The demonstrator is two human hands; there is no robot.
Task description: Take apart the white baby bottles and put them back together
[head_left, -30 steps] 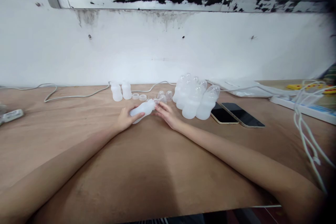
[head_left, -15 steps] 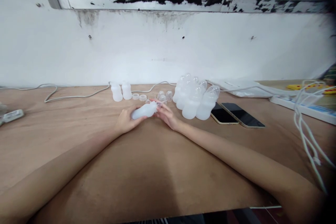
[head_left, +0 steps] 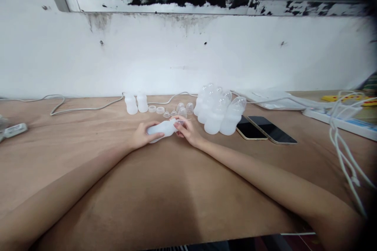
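Observation:
My left hand (head_left: 141,135) is wrapped around a frosted white baby bottle (head_left: 160,130), which lies tilted sideways with its neck to the right. At that neck, the fingers of my right hand (head_left: 187,131) close around the bottle's clear top, mostly hidden by them. A thin pale strand sticks out past those fingers. Just beyond the hands lie small clear teats (head_left: 166,114), white collar rings (head_left: 160,110) and several clear dome caps (head_left: 190,107).
Two frosted bottles without tops (head_left: 131,104) stand at the back left. To the right is a cluster of capped bottles (head_left: 213,121), beside two phones (head_left: 272,129). Farther right are a power strip (head_left: 338,121) and loose white cables (head_left: 343,145). A cable runs along the wall.
The bottle's neck has dropped slightly and come nearer. My right fingers have closed more tightly around its top, and the small teats behind show more clearly.

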